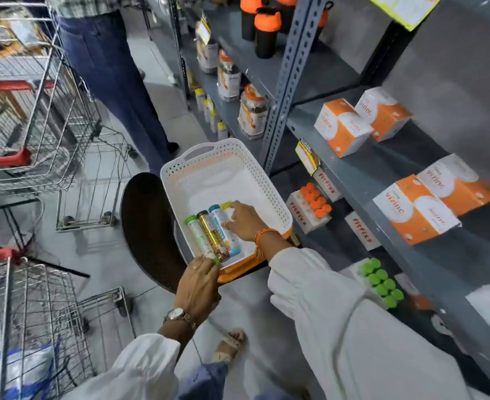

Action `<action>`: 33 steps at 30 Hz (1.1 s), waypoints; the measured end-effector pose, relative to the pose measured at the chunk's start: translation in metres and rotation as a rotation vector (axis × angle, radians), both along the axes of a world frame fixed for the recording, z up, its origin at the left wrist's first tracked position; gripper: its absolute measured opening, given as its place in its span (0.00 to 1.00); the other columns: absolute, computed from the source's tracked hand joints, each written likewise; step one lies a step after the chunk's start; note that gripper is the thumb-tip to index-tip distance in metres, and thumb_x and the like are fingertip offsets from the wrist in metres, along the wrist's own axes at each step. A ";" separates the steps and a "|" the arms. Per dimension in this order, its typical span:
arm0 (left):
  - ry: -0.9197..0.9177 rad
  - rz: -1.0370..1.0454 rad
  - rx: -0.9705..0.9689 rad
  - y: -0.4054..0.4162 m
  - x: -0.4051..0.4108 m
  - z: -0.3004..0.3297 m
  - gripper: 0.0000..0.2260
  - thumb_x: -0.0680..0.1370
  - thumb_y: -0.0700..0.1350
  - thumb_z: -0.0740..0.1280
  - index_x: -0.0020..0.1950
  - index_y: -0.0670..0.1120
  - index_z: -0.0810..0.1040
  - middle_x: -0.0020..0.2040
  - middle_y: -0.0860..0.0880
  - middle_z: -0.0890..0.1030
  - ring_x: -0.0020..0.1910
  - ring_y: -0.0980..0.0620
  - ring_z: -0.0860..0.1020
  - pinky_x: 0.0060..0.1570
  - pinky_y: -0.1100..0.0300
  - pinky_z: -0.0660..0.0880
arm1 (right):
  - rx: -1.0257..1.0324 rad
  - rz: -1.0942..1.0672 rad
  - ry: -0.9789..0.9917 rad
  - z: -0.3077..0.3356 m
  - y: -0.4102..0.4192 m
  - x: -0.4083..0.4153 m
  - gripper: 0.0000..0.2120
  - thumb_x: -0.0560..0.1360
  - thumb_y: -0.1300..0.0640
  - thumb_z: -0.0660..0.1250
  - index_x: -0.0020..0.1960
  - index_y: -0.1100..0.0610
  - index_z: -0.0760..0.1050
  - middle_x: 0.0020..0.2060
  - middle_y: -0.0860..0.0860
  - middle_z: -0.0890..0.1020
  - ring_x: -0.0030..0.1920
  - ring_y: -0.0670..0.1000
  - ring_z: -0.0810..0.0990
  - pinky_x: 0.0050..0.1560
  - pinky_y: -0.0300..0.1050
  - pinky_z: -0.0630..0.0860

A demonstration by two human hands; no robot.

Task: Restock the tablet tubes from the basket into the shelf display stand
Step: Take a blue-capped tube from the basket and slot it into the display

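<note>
A white perforated basket rests on a dark round stool. Inside lie a green-capped tube, a gold tube, a blue-capped tube and a yellow-capped tube, side by side. My right hand is inside the basket with its fingers curled over the yellow-capped tube. My left hand grips the basket's near rim. On the lower shelf stand a white display stand of orange-capped tubes and another of green-capped tubes.
The grey metal shelf on the right carries orange-and-white boxes. Wire trolleys stand on the left. Another person's legs in blue trousers are in the aisle beyond the basket. My sandalled foot is below.
</note>
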State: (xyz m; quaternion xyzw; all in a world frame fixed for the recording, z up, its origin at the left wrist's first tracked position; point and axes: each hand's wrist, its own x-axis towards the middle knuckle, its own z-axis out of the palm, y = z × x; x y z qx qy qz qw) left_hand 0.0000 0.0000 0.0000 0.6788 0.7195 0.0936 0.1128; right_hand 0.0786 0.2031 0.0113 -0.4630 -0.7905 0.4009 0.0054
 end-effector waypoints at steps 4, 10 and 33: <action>0.030 -0.018 0.015 -0.001 -0.005 -0.006 0.22 0.58 0.48 0.79 0.48 0.46 0.79 0.44 0.48 0.78 0.44 0.44 0.77 0.56 0.52 0.72 | -0.023 0.015 -0.064 -0.002 0.000 -0.012 0.31 0.71 0.49 0.77 0.68 0.59 0.70 0.58 0.62 0.80 0.58 0.61 0.79 0.58 0.53 0.78; 0.092 -0.032 0.024 0.001 -0.006 -0.011 0.25 0.56 0.50 0.79 0.50 0.46 0.81 0.43 0.47 0.79 0.43 0.44 0.78 0.55 0.53 0.69 | -0.025 0.004 -0.074 -0.006 0.008 -0.023 0.25 0.71 0.49 0.76 0.64 0.61 0.77 0.58 0.60 0.82 0.58 0.61 0.81 0.58 0.53 0.78; -0.194 0.024 0.442 0.130 0.047 0.135 0.26 0.83 0.53 0.54 0.35 0.47 0.85 0.32 0.48 0.83 0.33 0.43 0.80 0.37 0.54 0.73 | 0.624 -0.665 0.631 0.262 0.046 0.119 0.13 0.67 0.60 0.77 0.51 0.57 0.80 0.43 0.52 0.84 0.40 0.50 0.82 0.42 0.47 0.80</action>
